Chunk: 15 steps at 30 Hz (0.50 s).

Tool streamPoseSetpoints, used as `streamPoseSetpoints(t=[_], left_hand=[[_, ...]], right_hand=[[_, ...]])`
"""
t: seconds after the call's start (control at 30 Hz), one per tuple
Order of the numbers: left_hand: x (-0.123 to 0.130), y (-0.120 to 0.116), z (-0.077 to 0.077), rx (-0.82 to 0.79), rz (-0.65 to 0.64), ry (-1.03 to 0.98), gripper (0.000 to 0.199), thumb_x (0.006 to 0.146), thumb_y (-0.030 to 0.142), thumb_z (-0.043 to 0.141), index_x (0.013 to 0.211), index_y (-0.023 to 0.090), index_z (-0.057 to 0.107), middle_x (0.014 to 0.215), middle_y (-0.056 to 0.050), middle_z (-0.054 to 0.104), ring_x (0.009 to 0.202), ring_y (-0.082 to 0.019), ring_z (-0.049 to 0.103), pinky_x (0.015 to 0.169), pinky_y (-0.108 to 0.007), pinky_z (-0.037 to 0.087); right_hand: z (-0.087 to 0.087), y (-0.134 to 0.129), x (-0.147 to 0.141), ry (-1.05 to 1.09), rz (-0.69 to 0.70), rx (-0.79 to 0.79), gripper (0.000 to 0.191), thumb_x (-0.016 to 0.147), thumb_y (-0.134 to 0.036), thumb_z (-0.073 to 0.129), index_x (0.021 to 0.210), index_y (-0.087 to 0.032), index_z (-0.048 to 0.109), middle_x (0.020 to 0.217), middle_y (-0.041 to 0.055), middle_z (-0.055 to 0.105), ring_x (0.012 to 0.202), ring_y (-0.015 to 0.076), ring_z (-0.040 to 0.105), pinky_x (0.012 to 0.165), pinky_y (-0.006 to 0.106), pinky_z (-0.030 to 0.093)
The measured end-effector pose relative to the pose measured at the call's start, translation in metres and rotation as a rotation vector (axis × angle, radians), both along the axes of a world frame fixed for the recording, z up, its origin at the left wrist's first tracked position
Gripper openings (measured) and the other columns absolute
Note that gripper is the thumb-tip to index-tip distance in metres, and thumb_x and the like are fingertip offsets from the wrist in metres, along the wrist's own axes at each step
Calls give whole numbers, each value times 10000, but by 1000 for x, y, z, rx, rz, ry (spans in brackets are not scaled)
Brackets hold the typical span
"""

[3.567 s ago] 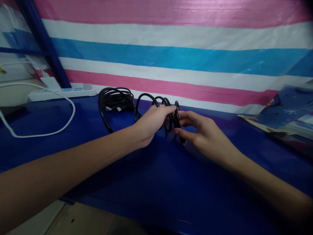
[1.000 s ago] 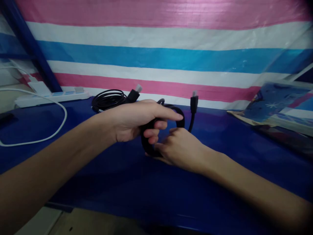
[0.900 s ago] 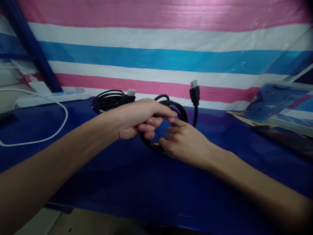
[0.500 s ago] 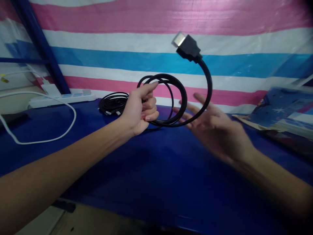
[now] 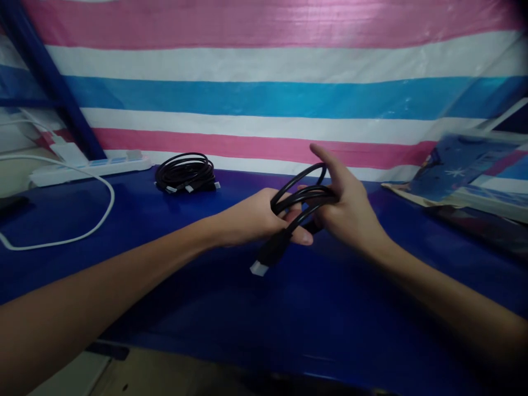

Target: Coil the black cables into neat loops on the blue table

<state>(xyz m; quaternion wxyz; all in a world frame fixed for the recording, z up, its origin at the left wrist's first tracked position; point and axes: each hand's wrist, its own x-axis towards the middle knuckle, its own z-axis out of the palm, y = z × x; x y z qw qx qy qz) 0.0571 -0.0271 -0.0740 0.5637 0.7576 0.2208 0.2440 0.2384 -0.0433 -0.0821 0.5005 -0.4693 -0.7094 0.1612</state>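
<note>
A black HDMI cable (image 5: 317, 191), wound into loose loops, spans the gap between my two hands above the table. My left hand (image 5: 258, 217) grips the loops on one side, thumb pointing right. On the other side the loops rest in the crook of my right hand (image 5: 350, 214), whose thumb or forefinger sticks up while its other fingers curl under, partly hidden. One cable end with its silver-tipped HDMI plug (image 5: 270, 256) hangs down and left below my left thumb. Farther back lies a second coil of black cable (image 5: 185, 173) with several plugs at its front.
A blue tabletop (image 5: 247, 319) lies under both hands. At the back left sit a white power strip (image 5: 94, 169) with a plugged-in charger (image 5: 69, 153) and a curving white cable (image 5: 108, 206). Books and papers (image 5: 451, 170) are at the right, before a striped sheet (image 5: 256, 99).
The loose plug end has swung from high on the right to low in front of my left hand. My right hand has moved in and taken hold of the loops. Both hands sit lower.
</note>
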Motion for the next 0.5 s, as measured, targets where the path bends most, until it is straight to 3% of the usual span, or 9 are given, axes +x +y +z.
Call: streamPoseSetpoints(t=[0.07, 0.13, 0.17, 0.23, 0.3, 0.4, 0.5], left_hand=[[3, -3, 2, 48, 7, 57, 338, 693, 203, 688, 580, 176, 370, 535, 71, 386, 497, -53, 351, 471, -217, 263], [5, -6, 2, 136, 6, 132, 335, 697, 176, 654, 571, 178, 343, 540, 65, 388, 507, -56, 338, 482, -223, 260], [6, -7, 2, 186, 10, 154, 290, 705, 166, 635, 590, 177, 369, 567, 56, 427, 529, -63, 367, 498, -222, 277], [7, -7, 0, 237, 36, 104, 138, 726, 161, 606, 716, 180, 470, 673, 34, 530, 609, -83, 460, 555, -217, 339], [8, -5, -2, 141, 46, -25, 231, 731, 173, 582, 947, 197, 505, 734, 29, 576, 622, -93, 502, 572, -217, 366], [8, -1, -1, -95, -57, -180, 313, 774, 287, 457, 1069, 185, 456, 655, 19, 588, 510, -104, 474, 516, -235, 343], [8, -5, 7, 4, -94, -104, 249, 851, 392, 413, 926, 174, 506, 616, -8, 608, 519, -110, 496, 529, -239, 361]], right_hand=[[-1, 0, -2, -176, -81, 56, 497, 756, -140, 545, 1244, -234, 555, 760, 24, 657, 580, 154, 549, 575, 296, 369], [0, -4, -5, -429, -229, 112, 166, 855, -282, 521, 905, -197, 655, 626, 37, 597, 539, 150, 506, 551, 292, 309], [2, -7, -5, -557, -319, 142, 270, 897, -367, 480, 773, -188, 641, 565, 44, 552, 513, 146, 470, 538, 294, 271], [5, -11, -2, -756, -469, 223, 432, 931, -464, 397, 699, -184, 630, 566, 73, 529, 531, 164, 452, 530, 300, 226], [8, -11, 4, -857, -530, 329, 426, 923, -456, 393, 742, -173, 654, 765, 141, 602, 677, 233, 523, 553, 317, 271], [11, -7, 13, -870, -425, 474, 365, 911, -381, 408, 781, -147, 655, 1110, 209, 581, 949, 326, 539, 701, 399, 386], [13, -4, 14, -820, -232, 475, 282, 880, -230, 402, 964, -148, 658, 979, 151, 629, 849, 248, 558, 718, 361, 405]])
